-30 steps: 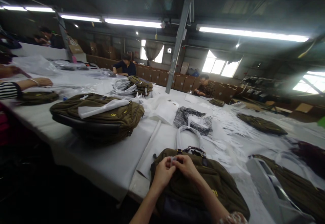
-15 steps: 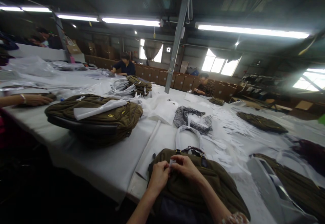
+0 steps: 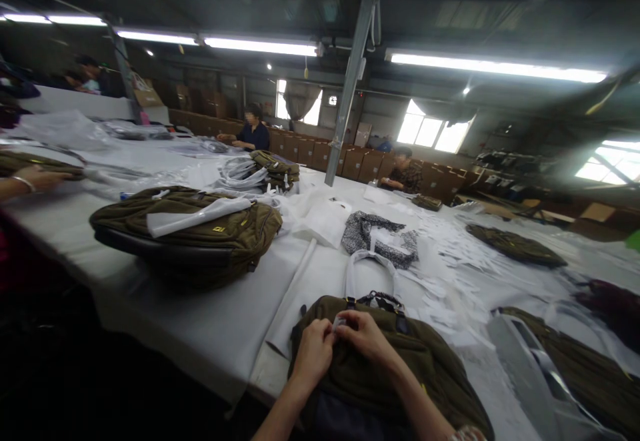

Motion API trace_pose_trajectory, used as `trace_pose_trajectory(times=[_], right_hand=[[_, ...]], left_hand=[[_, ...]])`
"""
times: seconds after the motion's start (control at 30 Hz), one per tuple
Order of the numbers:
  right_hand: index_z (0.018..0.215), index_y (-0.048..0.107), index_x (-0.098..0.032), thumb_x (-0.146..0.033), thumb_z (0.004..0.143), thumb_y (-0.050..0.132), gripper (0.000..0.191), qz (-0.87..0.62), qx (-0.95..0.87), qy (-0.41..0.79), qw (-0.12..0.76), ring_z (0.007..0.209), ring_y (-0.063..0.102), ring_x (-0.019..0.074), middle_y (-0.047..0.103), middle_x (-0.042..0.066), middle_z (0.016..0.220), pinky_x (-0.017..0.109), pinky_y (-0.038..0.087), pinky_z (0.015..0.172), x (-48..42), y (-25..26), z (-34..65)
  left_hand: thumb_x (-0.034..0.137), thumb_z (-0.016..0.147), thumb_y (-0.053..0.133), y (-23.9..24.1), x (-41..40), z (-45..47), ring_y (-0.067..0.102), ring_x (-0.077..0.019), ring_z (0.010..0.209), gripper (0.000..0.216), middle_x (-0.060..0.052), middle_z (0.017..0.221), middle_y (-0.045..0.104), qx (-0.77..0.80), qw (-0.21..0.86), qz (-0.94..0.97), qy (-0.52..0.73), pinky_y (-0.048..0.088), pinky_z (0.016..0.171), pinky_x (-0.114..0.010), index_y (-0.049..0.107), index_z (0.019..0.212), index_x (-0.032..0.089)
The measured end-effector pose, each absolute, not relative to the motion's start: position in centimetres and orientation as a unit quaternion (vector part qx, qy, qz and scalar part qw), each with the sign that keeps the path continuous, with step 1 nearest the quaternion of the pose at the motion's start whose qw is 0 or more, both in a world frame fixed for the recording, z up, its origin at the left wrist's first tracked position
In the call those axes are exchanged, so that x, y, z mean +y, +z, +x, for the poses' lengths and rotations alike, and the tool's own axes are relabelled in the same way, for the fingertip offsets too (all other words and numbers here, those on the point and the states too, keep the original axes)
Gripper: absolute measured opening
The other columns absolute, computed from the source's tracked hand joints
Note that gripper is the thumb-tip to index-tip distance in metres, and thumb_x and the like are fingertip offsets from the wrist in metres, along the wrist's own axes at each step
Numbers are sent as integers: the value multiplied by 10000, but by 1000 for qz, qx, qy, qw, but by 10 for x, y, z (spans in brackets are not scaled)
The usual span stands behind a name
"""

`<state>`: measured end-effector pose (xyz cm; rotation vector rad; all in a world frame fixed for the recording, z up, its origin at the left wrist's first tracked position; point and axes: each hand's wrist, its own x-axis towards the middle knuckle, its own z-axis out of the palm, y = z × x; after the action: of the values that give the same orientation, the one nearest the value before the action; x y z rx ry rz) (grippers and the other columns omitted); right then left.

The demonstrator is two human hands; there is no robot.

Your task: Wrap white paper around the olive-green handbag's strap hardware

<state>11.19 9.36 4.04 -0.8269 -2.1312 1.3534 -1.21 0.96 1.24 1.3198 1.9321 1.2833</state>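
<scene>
An olive-green bag (image 3: 430, 354) lies in front of me, its handle (image 3: 373, 258) wrapped in white and arching away from me. Over the bag's upper left part, my left hand (image 3: 316, 348) and my right hand (image 3: 364, 338) meet with fingers pinched. Between their fingertips is a small whitish piece (image 3: 339, 323), perhaps a tag or a bit of wrapping; its exact kind is unclear. Both hands are closed on it. The fingers partly hide the piece and the bag fabric beneath it.
Another olive bag (image 3: 190, 234) with a white strip on it lies to the left. A patterned black-and-white cloth (image 3: 377, 234) and white scraps (image 3: 463, 254) lie beyond. At right are a grey plastic object (image 3: 525, 368) and more bags. A co-worker's hand (image 3: 43, 178) is at far left.
My two hands stay pinched together at the same spot on the bag, with only slight finger movement. At far left, the co-worker's hand has moved left, and an olive bag shows there.
</scene>
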Motion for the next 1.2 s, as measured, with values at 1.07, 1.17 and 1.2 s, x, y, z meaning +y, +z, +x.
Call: trace_pose_trajectory(times=[1.07,1.17,1.2], right_hand=[[731,584,-143,-163,700,476,115,-314,-794,460,245,587,470,117,536,-23,626,202,362,534,101,36,104],[710,595,-143,-157,681,478,121,-328,-788,460,246,586,473,118,543,-21,612,199,358,523,102,34,104],[702,596,-143,-155,674,477,123,-331,-786,461,246,581,473,117,544,-21,606,197,357,517,102,34,104]], left_hand=[[313,693,599,-3,20,-1,611,-173,654,233,-53,703,705,617,347,358,609,449,596,-231,699,758,113],[306,691,603,-4,19,-1,620,-171,656,218,-52,707,704,625,335,356,609,457,593,-226,688,764,119],[300,690,603,-4,19,-1,619,-168,644,206,-51,697,700,629,329,354,608,456,581,-223,678,758,119]])
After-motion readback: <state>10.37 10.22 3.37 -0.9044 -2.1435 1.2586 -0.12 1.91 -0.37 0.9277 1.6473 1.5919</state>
